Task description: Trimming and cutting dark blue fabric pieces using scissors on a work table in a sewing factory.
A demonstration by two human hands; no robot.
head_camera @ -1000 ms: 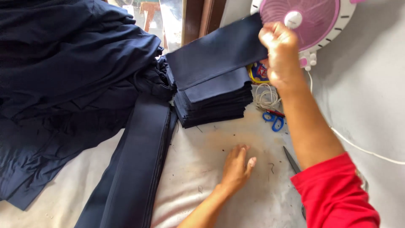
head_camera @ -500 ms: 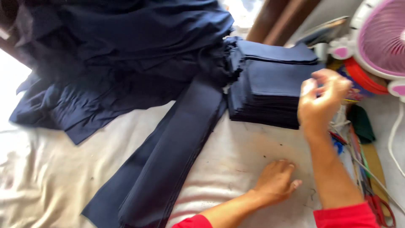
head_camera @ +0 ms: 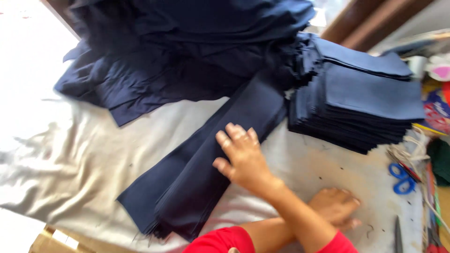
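A brown cardboard box (head_camera: 49,239) with a white label pokes in at the bottom-left corner.

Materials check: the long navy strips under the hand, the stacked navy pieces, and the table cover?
Long navy strips: woven cloth, matte, thin layered edges with stray threads at the near end. Stacked navy pieces: seemingly the same matte fabric, many cut plies visible at the side. Table cover: pale cloth, probably cotton-like, wrinkled and stained.

Long navy fabric strips (head_camera: 211,173), stacked flat, diagonal on table.
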